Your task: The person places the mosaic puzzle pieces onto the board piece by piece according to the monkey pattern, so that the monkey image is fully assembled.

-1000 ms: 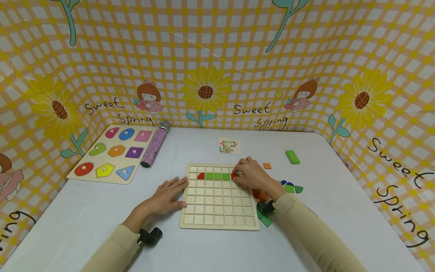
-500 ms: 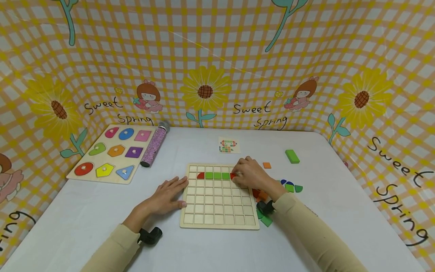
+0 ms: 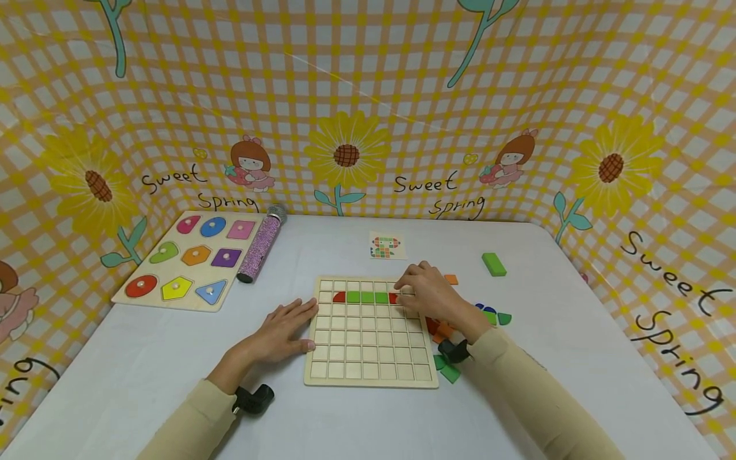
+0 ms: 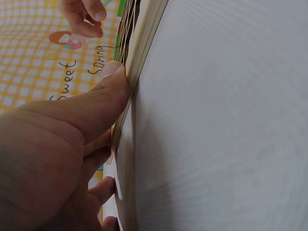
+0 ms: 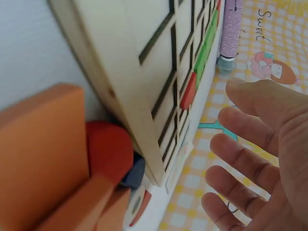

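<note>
A wooden grid board lies in front of me. One row of it holds a red quarter-round piece, three green squares and a second red piece at the right end. My left hand rests against the board's left edge; its thumb touches the rim in the left wrist view. Above the board's upper right, my right hand hovers with loose fingers. The right wrist view shows nothing between those fingers and a gap from the second red piece.
Loose orange pieces and green pieces lie along the board's right side. Beyond are an orange square, a green block and a pattern card. A microphone and shape puzzle stand at left.
My right hand has lifted slightly and shifted a little right, coming away from the right-hand red piece, which stays in its cell. The left hand has not moved.
</note>
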`<control>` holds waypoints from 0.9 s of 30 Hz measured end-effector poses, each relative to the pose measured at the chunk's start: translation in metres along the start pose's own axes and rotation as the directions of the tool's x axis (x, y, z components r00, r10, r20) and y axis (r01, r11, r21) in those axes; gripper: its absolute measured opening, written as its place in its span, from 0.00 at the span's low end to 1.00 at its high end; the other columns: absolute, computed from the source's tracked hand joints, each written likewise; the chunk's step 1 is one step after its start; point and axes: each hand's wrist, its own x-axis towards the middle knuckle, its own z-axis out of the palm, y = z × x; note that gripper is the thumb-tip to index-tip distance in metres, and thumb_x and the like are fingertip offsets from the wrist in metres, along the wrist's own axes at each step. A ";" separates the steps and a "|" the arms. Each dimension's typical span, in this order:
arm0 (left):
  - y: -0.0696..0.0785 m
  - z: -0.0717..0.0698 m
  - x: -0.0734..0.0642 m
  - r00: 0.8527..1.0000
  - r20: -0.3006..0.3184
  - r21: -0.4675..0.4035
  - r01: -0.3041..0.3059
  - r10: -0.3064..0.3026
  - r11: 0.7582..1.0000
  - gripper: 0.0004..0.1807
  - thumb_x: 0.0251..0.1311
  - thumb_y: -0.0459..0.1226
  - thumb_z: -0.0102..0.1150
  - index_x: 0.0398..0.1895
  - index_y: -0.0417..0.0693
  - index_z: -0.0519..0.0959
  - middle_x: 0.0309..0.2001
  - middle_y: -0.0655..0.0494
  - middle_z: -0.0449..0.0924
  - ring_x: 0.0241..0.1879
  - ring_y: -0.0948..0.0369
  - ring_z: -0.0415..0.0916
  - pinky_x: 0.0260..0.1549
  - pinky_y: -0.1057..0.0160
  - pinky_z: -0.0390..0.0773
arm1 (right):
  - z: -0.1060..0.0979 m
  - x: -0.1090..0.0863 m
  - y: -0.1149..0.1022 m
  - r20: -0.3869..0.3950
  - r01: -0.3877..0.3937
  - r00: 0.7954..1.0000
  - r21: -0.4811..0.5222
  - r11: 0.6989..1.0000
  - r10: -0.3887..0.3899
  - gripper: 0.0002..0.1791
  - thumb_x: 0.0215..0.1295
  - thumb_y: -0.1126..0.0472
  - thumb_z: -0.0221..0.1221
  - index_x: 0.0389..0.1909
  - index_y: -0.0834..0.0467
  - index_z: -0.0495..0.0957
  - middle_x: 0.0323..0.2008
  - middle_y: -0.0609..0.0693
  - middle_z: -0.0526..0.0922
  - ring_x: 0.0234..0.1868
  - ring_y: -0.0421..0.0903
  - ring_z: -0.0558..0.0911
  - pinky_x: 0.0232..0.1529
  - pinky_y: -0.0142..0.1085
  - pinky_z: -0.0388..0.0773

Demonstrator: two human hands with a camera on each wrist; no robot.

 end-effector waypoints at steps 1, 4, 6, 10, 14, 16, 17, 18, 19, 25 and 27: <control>0.000 0.000 0.000 1.000 -0.001 -0.002 0.001 -0.001 1.000 0.40 0.62 0.47 0.57 0.72 0.43 0.54 0.75 0.47 0.48 0.74 0.43 0.42 0.70 0.36 0.40 | -0.001 -0.002 0.000 0.001 -0.005 1.000 0.004 1.000 0.005 0.12 0.56 0.53 0.66 0.40 0.54 0.85 0.42 0.50 0.80 0.41 0.48 0.70 0.40 0.40 0.67; -0.001 0.001 0.000 1.000 -0.002 -0.003 0.001 -0.001 1.000 0.40 0.62 0.47 0.57 0.72 0.43 0.54 0.75 0.47 0.48 0.74 0.43 0.41 0.70 0.36 0.40 | -0.005 -0.009 0.002 -0.008 -0.009 1.000 0.006 1.000 0.009 0.13 0.57 0.53 0.65 0.40 0.54 0.85 0.42 0.50 0.80 0.42 0.48 0.70 0.41 0.40 0.67; -0.001 0.001 -0.001 1.000 -0.002 -0.004 0.002 -0.002 1.000 0.40 0.62 0.48 0.57 0.72 0.43 0.54 0.75 0.47 0.48 0.74 0.43 0.41 0.70 0.36 0.40 | -0.008 -0.015 0.005 -0.028 0.002 1.000 -0.007 1.000 -0.002 0.12 0.57 0.54 0.65 0.40 0.54 0.85 0.42 0.51 0.81 0.41 0.48 0.71 0.41 0.40 0.68; -0.002 0.001 -0.001 1.000 0.000 -0.004 -0.001 0.001 1.000 0.40 0.62 0.48 0.56 0.73 0.43 0.54 0.75 0.47 0.48 0.75 0.43 0.41 0.70 0.36 0.40 | -0.010 -0.028 0.014 -0.054 -0.007 0.999 -0.028 1.000 0.005 0.11 0.57 0.55 0.65 0.39 0.55 0.85 0.41 0.51 0.81 0.41 0.48 0.70 0.40 0.39 0.68; -0.002 0.001 -0.001 1.000 -0.003 -0.003 -0.008 0.008 1.000 0.40 0.62 0.48 0.56 0.72 0.43 0.54 0.75 0.47 0.48 0.74 0.43 0.41 0.70 0.36 0.40 | -0.013 -0.043 0.028 -0.049 -0.055 0.997 -0.013 0.998 0.054 0.13 0.56 0.55 0.65 0.40 0.56 0.84 0.42 0.52 0.81 0.42 0.49 0.70 0.41 0.41 0.68; -0.002 0.001 -0.001 1.000 -0.005 0.000 -0.011 0.011 1.000 0.40 0.62 0.48 0.56 0.72 0.43 0.54 0.75 0.47 0.48 0.74 0.43 0.41 0.70 0.36 0.40 | -0.015 -0.051 0.035 -0.038 -0.092 0.995 -0.004 0.996 0.092 0.14 0.56 0.53 0.65 0.41 0.55 0.84 0.44 0.53 0.81 0.44 0.50 0.70 0.44 0.44 0.69; -0.002 0.000 -0.001 1.000 -0.005 0.001 -0.012 0.012 1.000 0.40 0.62 0.48 0.56 0.72 0.43 0.54 0.75 0.47 0.48 0.74 0.43 0.41 0.70 0.36 0.40 | -0.016 -0.054 0.039 -0.032 -0.110 0.993 -0.001 0.994 0.110 0.14 0.57 0.53 0.65 0.41 0.55 0.84 0.45 0.53 0.81 0.45 0.50 0.70 0.45 0.45 0.70; -0.002 0.000 0.000 1.000 -0.005 0.002 -0.014 0.014 1.000 0.40 0.62 0.48 0.56 0.72 0.43 0.54 0.75 0.47 0.48 0.74 0.43 0.41 0.70 0.36 0.40 | -0.017 -0.058 0.042 -0.027 -0.128 0.991 0.003 0.992 0.128 0.15 0.57 0.53 0.65 0.42 0.56 0.83 0.45 0.54 0.81 0.45 0.51 0.70 0.45 0.46 0.70; -0.002 0.000 0.000 1.000 -0.004 0.002 -0.013 0.013 1.000 0.40 0.62 0.48 0.56 0.72 0.43 0.54 0.75 0.47 0.48 0.74 0.43 0.41 0.70 0.36 0.40 | -0.018 -0.062 0.045 -0.023 -0.146 0.989 0.005 0.989 0.146 0.15 0.57 0.53 0.65 0.42 0.56 0.83 0.45 0.55 0.81 0.46 0.52 0.70 0.46 0.48 0.71; -0.002 -0.001 0.000 1.000 -0.002 0.005 -0.011 0.011 1.000 0.40 0.62 0.48 0.56 0.72 0.43 0.54 0.75 0.47 0.48 0.74 0.43 0.41 0.70 0.36 0.40 | -0.021 -0.075 0.063 -0.009 -0.213 0.977 -0.001 0.977 0.213 0.16 0.57 0.55 0.65 0.44 0.57 0.83 0.45 0.56 0.80 0.48 0.53 0.70 0.48 0.51 0.72; -0.002 -0.001 0.000 1.000 -0.001 0.005 -0.011 0.011 1.000 0.40 0.62 0.48 0.56 0.72 0.43 0.54 0.75 0.47 0.48 0.74 0.43 0.41 0.70 0.36 0.40 | -0.021 -0.077 0.066 -0.005 -0.220 0.975 0.002 0.975 0.220 0.16 0.56 0.56 0.65 0.45 0.58 0.82 0.45 0.56 0.80 0.48 0.54 0.70 0.49 0.52 0.72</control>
